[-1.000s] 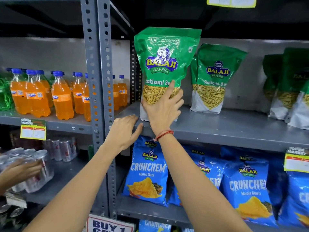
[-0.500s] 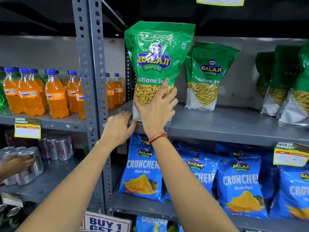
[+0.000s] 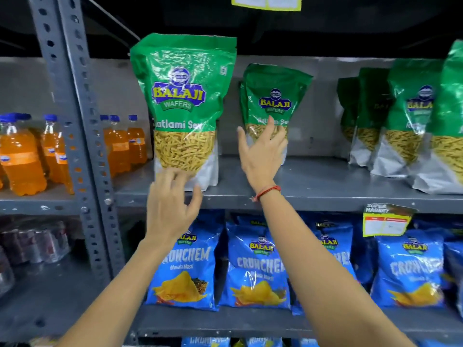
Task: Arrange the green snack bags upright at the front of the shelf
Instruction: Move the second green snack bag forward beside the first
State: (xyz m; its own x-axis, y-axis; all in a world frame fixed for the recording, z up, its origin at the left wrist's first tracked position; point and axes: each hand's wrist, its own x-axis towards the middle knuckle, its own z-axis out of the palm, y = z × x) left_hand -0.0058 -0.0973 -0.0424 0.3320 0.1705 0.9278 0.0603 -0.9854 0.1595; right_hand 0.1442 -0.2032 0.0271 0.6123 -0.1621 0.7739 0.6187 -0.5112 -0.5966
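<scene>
A tall green and white plastic pouch of yellow sev [image 3: 184,108] is seen standing upright at the front edge of the grey metal shelf [image 3: 313,189], left of centre in the frame. A second, matching green pouch [image 3: 271,96] stands further back, at centre, and more green pouches [image 3: 411,126] are grouped at the right edge, some set back and overlapping.

The left hand [image 3: 170,204] is spread open below the front pouch, its fingers at the white base; whether the base is touched cannot be told through the blur. The right hand [image 3: 263,151] is open, fingers fanned, raised in front of the lower part of the second pouch; nothing is gripped, and contact cannot be confirmed.

The pouches are judged light, soft-walled and glossy, so likely slippery; the loose filling sits low, which should keep a flat-bottomed pouch steady once settled. The contents are probably brittle, so squeezing is best avoided. A hold on the two sides of the filled lower half is judged safest, as the empty upper part would crumple.

The shelf is smooth painted metal, so a pouch can probably be slid forward. Open space is left between the front pouch and the right-hand group. Blue crisp bags [image 3: 185,266] fill the shelf below, and orange drink bottles [image 3: 22,156] stand at the left.
</scene>
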